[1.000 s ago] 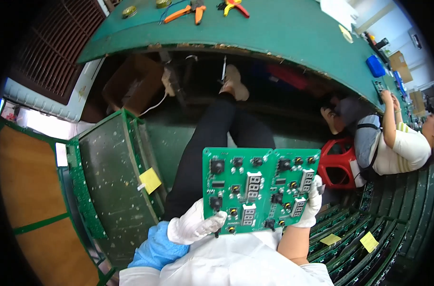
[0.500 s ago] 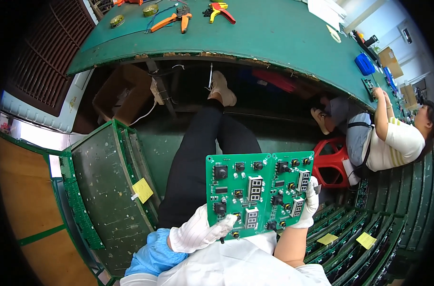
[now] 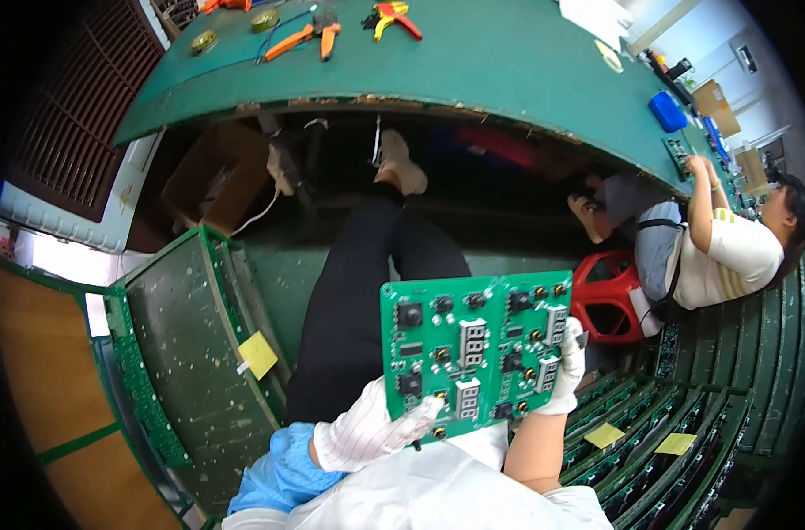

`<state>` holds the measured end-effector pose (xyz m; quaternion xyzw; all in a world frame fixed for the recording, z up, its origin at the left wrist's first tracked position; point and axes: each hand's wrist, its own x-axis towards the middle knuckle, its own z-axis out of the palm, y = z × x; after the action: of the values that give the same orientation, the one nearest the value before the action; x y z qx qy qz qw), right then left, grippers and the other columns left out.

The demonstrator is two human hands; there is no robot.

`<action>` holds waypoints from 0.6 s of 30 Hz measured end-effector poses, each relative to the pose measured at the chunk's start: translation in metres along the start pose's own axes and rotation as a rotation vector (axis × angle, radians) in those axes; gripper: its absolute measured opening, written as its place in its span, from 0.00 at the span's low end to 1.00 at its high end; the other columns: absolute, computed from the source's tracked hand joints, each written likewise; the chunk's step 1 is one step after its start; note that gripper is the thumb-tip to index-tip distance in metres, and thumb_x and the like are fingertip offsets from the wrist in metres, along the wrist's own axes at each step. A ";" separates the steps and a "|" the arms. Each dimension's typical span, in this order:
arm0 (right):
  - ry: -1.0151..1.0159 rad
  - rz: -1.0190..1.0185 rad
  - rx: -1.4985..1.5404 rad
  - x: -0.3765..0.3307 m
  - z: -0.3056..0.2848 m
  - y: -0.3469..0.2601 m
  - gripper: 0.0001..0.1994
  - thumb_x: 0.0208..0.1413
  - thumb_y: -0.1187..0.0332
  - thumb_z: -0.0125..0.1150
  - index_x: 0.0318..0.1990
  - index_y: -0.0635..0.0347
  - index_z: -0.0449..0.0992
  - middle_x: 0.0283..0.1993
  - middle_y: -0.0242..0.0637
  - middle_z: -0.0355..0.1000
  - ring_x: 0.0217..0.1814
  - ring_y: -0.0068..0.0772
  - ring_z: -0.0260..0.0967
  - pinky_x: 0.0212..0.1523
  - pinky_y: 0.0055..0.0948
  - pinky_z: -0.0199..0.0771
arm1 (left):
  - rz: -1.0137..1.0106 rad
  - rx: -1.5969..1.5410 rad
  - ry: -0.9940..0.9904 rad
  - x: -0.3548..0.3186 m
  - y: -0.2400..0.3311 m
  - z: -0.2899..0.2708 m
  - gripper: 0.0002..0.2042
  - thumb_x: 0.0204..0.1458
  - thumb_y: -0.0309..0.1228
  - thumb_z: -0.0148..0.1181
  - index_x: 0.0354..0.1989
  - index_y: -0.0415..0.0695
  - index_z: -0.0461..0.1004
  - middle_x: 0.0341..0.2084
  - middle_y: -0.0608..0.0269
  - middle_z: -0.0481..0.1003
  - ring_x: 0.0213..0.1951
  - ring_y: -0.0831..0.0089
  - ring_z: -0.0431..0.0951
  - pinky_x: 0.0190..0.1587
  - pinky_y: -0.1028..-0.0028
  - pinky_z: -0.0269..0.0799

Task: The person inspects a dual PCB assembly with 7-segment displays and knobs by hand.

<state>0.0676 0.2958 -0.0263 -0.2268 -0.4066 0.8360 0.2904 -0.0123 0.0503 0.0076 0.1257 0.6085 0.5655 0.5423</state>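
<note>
Two gloved hands hold a green printed circuit board point(image 3: 493, 353) over the worker's lap, its component side facing up toward the camera. The left hand point(image 3: 376, 433) grips the lower-left corner, thumb laid across the face beside the small push-buttons; the right hand point(image 3: 568, 375) grips the lower part of the right edge, a dark scrap near its fingertips too small to identify. A blue sleeve cover point(image 3: 283, 468) wraps the left forearm.

The board, marked by a seam into two panels, carries four three-digit displays, apparently unlit. The step in hand looks to be steadying and presenting the board — a two-handed hold, clear of any surface. From here, a sound move would call for even support at both edges, with little pressure on the seam or the raised parts.

Beyond the knees, orange-handled pliers point(image 3: 327, 40) and yellow-and-red pliers point(image 3: 393, 21) lie on the green tabletop point(image 3: 473, 71), both out of the hands' grasp. To the right, a co-worker point(image 3: 733, 252) on a red plastic stool point(image 3: 605, 309) handles another board point(image 3: 676, 157) — near racked boards flagged with yellow notes point(image 3: 676, 443).
</note>
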 end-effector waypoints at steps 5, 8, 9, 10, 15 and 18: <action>0.026 -0.001 -0.034 -0.002 -0.008 -0.002 0.04 0.53 0.69 0.50 0.33 0.59 0.66 0.33 0.35 0.71 0.33 0.23 0.69 0.34 0.21 0.70 | 0.115 -0.154 -0.044 0.008 -0.002 0.006 0.19 0.42 0.24 0.58 0.45 0.41 0.66 0.32 0.55 0.69 0.30 0.59 0.70 0.25 0.65 0.66; -0.035 0.054 -0.059 -0.005 -0.016 -0.001 0.06 0.53 0.67 0.47 0.34 0.59 0.65 0.37 0.36 0.70 0.39 0.28 0.69 0.41 0.30 0.70 | 0.017 -0.250 -0.029 0.002 0.009 0.008 0.20 0.42 0.24 0.57 0.46 0.41 0.65 0.34 0.54 0.68 0.29 0.61 0.69 0.25 0.67 0.64; -0.051 0.055 -0.015 -0.003 -0.017 -0.001 0.06 0.54 0.67 0.47 0.34 0.59 0.65 0.37 0.36 0.70 0.38 0.28 0.69 0.40 0.29 0.70 | 0.058 -0.134 -0.046 0.003 0.004 0.006 0.21 0.42 0.24 0.57 0.47 0.40 0.64 0.35 0.53 0.68 0.30 0.61 0.68 0.27 0.67 0.64; -0.065 0.055 0.030 0.000 -0.016 0.001 0.06 0.54 0.67 0.47 0.34 0.58 0.65 0.37 0.35 0.70 0.38 0.27 0.69 0.40 0.29 0.70 | 0.099 -0.017 -0.064 0.006 -0.002 0.004 0.22 0.41 0.25 0.58 0.48 0.40 0.64 0.36 0.53 0.67 0.32 0.60 0.68 0.28 0.67 0.64; 0.073 0.063 -0.020 -0.003 0.001 0.004 0.03 0.53 0.69 0.49 0.32 0.58 0.66 0.32 0.34 0.71 0.30 0.23 0.69 0.33 0.22 0.71 | 0.156 0.092 -0.015 0.004 -0.008 0.006 0.26 0.41 0.26 0.60 0.51 0.41 0.61 0.37 0.50 0.67 0.34 0.59 0.67 0.30 0.67 0.65; 0.051 0.076 -0.026 -0.003 0.002 0.006 0.04 0.53 0.69 0.48 0.33 0.58 0.66 0.32 0.35 0.71 0.31 0.23 0.69 0.33 0.22 0.71 | 1.054 0.916 0.414 0.013 -0.032 0.007 0.26 0.41 0.27 0.60 0.51 0.41 0.61 0.37 0.50 0.67 0.34 0.58 0.68 0.31 0.67 0.65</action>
<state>0.0670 0.2899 -0.0294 -0.2669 -0.4012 0.8350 0.2657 0.0027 0.0533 -0.0242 0.5070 0.7329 0.4523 -0.0355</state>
